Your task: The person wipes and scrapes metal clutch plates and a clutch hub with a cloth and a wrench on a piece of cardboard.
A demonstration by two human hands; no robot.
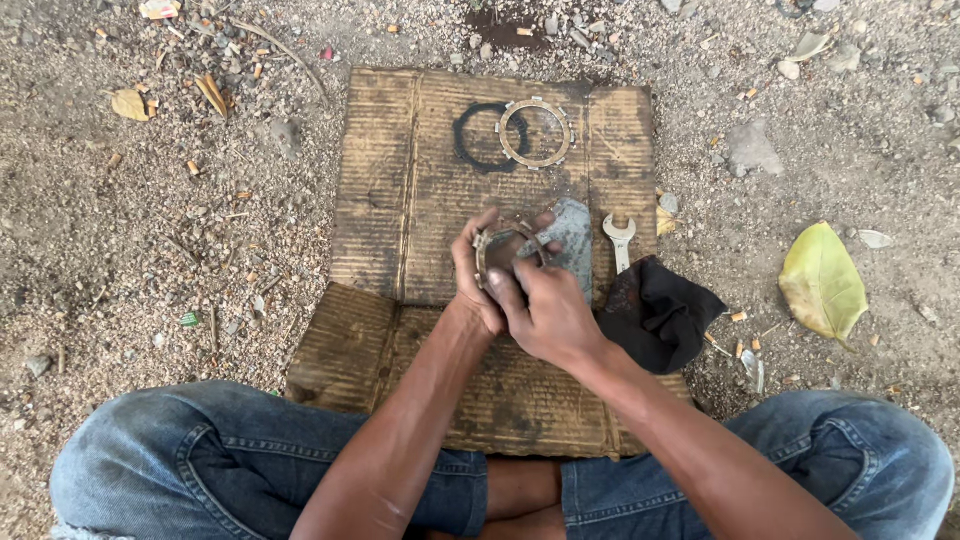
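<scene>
**Toothed ring held over cardboard**

Seen from above: seated cross-legged on gravelly ground in blue jeans, with a flattened sheet of dirty brown corrugated cardboard spread in front. Both hands raised together just above the middle of the cardboard. Left hand curled closed around the left edge of a worn, greyish-tan toothed metal ring, fingers wrapped behind it. Right hand closed on the same ring from the lower right, thumb and fingers pressed against its rim. Ring held nearly upright between the two hands, partly hidden by them.

Further up the cardboard, lying flat: a second tan ring with outer tabs, overlapping the right side of a black circular ring mark. Just behind the hands, a flat grey metal plate, partly covered. Beside that, on the right, a silver open-ended spanner, lying lengthwise. Near the spanner's lower end, a crumpled black cloth, half off the cardboard. Well apart on the right, a large yellow-green leaf on the ground.
</scene>
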